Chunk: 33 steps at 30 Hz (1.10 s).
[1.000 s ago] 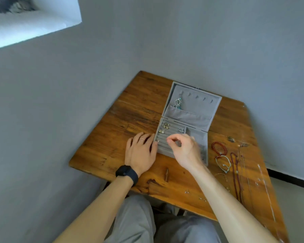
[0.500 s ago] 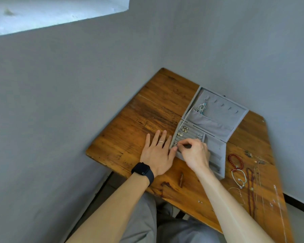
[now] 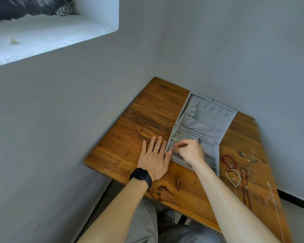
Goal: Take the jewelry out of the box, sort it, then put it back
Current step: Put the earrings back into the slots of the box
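Note:
An open grey jewelry box (image 3: 216, 155) lies on the wooden table (image 3: 147, 120), its lid (image 3: 211, 114) folded back with a silver pendant (image 3: 193, 112) hanging inside. Small earrings (image 3: 179, 133) sit in the padded ring rows. My left hand (image 3: 154, 159) lies flat on the table, fingers straight, thumb touching the box's left edge. My right hand (image 3: 189, 150) is over the ring rows and pinches a small silver piece (image 3: 171, 148) between thumb and fingertips at the box's left side.
Right of the box lie a red bead bracelet (image 3: 229, 161), a white cord bracelet (image 3: 232, 178), a dark red bead necklace (image 3: 245, 186) and thin silver chains (image 3: 272, 195). Tiny studs (image 3: 197, 202) lie near the front edge. Grey walls close in behind and to the left.
My right hand has moved down and left from above the box onto the ring rows. My left hand stays flat beside the box. The camera view has swung left.

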Tool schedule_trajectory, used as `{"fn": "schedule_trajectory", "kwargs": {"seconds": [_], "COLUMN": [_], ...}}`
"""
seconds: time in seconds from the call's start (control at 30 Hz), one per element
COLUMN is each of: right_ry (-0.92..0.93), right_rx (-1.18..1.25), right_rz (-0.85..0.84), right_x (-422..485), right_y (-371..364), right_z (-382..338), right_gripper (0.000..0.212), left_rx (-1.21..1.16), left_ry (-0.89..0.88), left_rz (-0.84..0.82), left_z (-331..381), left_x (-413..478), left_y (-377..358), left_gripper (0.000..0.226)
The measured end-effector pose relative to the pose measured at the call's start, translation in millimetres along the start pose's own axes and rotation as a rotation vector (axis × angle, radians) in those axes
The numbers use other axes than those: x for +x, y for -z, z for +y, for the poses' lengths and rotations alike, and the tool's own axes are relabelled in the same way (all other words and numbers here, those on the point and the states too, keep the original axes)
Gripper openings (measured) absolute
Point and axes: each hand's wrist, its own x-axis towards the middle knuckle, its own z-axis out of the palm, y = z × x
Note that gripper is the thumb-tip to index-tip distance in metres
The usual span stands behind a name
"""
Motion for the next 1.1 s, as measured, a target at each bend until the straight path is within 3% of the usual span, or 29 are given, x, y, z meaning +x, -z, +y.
{"fn": "schedule_trajectory", "kwargs": {"seconds": [0.17,0.47,0.67,0.8,1.1], "right_ry": [0.121,0.155,0.216,0.249,0.297], "right_rx": [0.100,0.241,-0.001,-0.099,-0.154], "right_rz": [-0.029,0.164,0.432,0.524,0.522], "right_x": [-16.9,-113.3,-177.4,-186.2,-177.0], "right_y": [15.0,38.7,10.9,-6.9,-8.4], "right_z": [10.6,72.1,130.3,148.2,139.9], "right_gripper": [0.010,0.011,0.016,0.020,0.015], "left_rx": [-0.016,0.101,0.144,0.147,0.197], "left_ry": [-0.013,-0.020,0.011,-0.130,-0.175], "left_rz": [0.004,-0.030,-0.016,-0.023,-0.017], "left_z": [-1.5,-5.7,23.8,46.8,55.6], "left_x": [-3.5,-52.7,-84.4,-97.6,-105.0], "left_y": [1.9,4.8,0.1,-14.5,-22.6], "left_gripper": [0.068,0.070,0.070,0.069,0.065]}}
